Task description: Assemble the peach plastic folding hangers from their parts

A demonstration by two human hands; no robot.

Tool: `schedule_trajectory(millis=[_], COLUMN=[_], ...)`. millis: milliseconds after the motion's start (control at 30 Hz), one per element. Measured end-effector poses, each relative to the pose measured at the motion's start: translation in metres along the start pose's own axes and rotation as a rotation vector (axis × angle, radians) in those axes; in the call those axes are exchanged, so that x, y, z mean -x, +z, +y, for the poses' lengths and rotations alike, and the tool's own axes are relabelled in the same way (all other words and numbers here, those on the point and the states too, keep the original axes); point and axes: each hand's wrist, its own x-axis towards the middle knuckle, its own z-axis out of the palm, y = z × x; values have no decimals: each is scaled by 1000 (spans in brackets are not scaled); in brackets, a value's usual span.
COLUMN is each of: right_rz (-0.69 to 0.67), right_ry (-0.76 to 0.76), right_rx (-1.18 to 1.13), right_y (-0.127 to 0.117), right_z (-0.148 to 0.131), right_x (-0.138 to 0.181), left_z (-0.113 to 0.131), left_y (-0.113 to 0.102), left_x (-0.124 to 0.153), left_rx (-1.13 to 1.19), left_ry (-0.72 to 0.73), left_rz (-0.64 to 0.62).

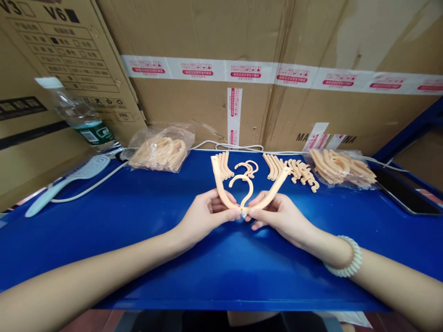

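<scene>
Both my hands hold one peach plastic hanger [228,191] above the blue table [138,240]. My left hand [206,214] pinches its left arm near the centre joint. My right hand [277,213] pinches the right arm at the same joint. The hanger's two arms rise in a V and its hook [241,183] curls up between them. Behind it on the table lie loose hanger arms [223,165], loose hooks [248,168] and more arms and hooks [292,169].
A clear bag of peach parts [161,150] lies at the back left, another bag [341,167] at the back right. A water bottle [78,115], a pale comb [65,182], a white cable [228,147] and a dark tablet [403,193] are also there. Cardboard boxes [277,60] wall the back.
</scene>
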Motion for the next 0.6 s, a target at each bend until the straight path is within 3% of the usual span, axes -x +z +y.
schedule_trajectory(millis=[167,400,500,600], right_rz=[-76,-252,-307,-329], right_ry=[-212,-569,-578,-507], right_rx=[249,1164,1284,1307], right_y=[-38,-81,-89,-97], right_z=[-34,-63,-70,-79], right_x=[-10,-16,-14,-11], left_z=[8,15,20,29], left_y=[-12,-29,-41,-57], left_x=[-7,-20,-28,-36], left_rx=[45,124,116,13], left_ry=[36,-13,-23,-19], left_rz=[109,181,172,86])
